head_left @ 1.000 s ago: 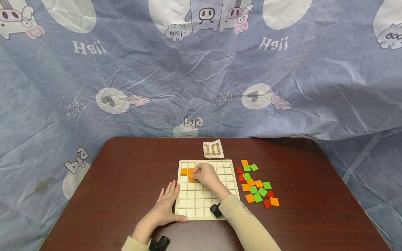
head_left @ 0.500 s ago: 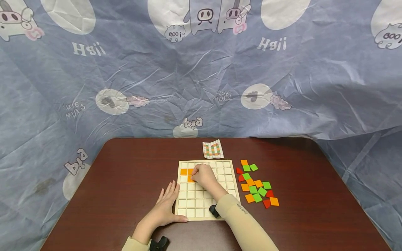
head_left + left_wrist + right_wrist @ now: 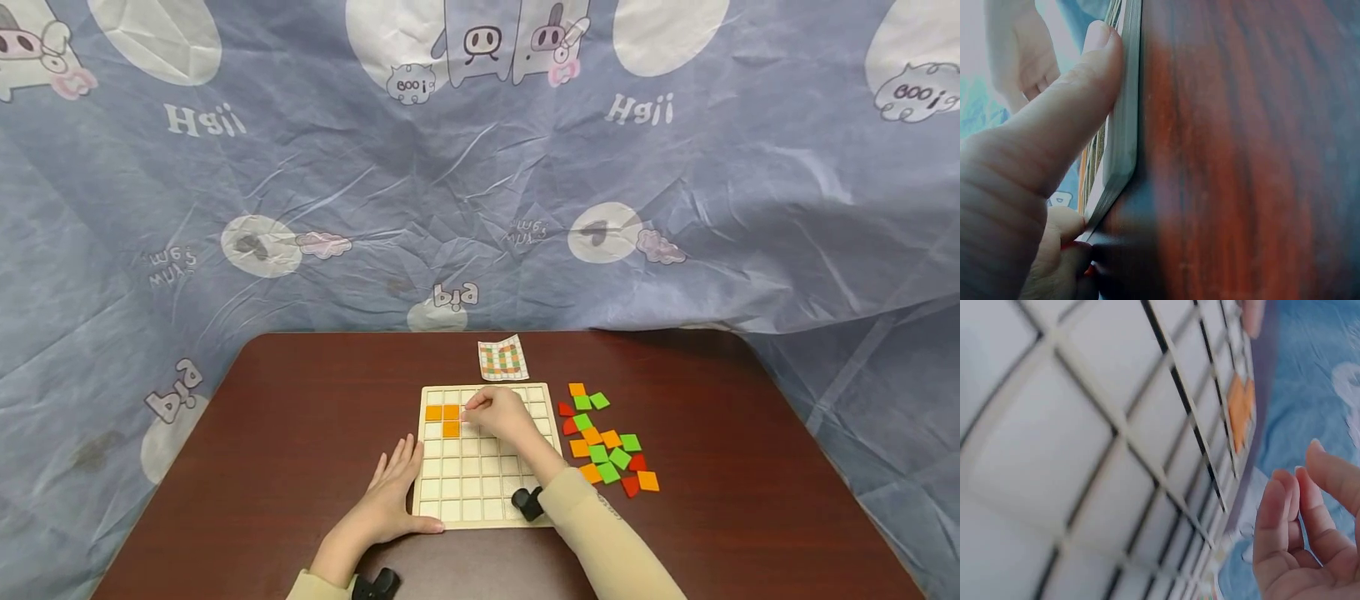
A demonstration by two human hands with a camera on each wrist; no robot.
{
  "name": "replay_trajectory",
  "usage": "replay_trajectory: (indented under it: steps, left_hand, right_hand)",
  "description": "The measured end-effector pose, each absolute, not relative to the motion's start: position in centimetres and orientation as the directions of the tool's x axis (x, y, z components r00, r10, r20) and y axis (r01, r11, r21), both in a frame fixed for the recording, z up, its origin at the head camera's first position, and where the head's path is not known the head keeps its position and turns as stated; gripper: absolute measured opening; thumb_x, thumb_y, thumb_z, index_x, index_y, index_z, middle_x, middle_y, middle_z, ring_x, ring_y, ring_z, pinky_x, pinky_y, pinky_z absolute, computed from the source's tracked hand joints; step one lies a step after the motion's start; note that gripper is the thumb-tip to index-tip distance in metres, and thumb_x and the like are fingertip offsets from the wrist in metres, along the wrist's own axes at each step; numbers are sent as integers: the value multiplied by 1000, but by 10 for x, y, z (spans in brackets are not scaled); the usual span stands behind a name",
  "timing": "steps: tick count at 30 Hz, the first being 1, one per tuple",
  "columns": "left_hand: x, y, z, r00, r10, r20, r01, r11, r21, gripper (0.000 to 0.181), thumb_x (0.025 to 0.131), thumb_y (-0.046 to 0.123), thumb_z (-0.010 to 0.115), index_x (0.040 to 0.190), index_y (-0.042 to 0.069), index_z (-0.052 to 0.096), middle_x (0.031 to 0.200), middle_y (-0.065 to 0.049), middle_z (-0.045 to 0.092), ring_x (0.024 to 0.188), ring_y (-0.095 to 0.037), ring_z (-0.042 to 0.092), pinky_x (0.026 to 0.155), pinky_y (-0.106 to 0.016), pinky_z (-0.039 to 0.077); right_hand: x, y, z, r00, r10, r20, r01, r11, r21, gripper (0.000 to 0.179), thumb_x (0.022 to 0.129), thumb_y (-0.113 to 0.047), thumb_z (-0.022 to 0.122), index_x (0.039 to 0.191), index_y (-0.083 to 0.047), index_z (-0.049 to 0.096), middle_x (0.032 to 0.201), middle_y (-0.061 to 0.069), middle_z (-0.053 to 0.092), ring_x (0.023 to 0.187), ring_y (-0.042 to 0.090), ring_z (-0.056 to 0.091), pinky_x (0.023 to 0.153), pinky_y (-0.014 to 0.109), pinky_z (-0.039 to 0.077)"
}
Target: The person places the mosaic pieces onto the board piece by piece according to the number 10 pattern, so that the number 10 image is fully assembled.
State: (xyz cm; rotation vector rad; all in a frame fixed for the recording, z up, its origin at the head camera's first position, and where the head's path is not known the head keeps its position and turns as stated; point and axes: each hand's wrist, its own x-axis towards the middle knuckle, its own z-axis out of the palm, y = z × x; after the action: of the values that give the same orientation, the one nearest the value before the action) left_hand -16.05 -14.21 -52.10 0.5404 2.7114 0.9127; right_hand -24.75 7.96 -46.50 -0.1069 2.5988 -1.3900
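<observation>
A pale gridded wooden board [image 3: 450, 488] lies on the table, with three orange square tiles seated in cells near its far left corner. One orange tile [image 3: 451, 429] sits just below another orange tile [image 3: 451, 412]. My right hand [image 3: 501, 415] is over the board just right of these tiles, its fingers loosely bent. In the right wrist view the thumb and fingers of the right hand [image 3: 1310, 525] hold nothing. My left hand [image 3: 386, 500] rests at the board's left edge with fingers spread. In the left wrist view its thumb [image 3: 1079, 94] lies over the board's near edge.
Right of the board lies a loose scatter of green tiles [image 3: 597, 454], orange tiles and red quarter-round pieces [image 3: 630, 486]. A small printed pattern card [image 3: 503, 359] lies beyond the board's far edge. A patterned blue cloth [image 3: 375, 208] hangs behind the table [image 3: 300, 400].
The right hand has let go of the lower orange tile and shifted slightly right, leaving that tile in its cell. The left hand keeps its place at the board's edge.
</observation>
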Motion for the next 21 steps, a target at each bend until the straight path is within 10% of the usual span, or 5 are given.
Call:
replay_trajectory:
  steps: [21]
  left_hand:
    - [-159,-141,-517,-908,407,-102,260,737,624,125,67,54,85,156,-1,16,164,-24,6,153,-39,4,121,-60,1]
  right_hand:
    - [-226,249,-456,-971,44,-234,226,481,-847,43,93,-32,68,122,0,63,115,15,70,108,35,65,96,48,52]
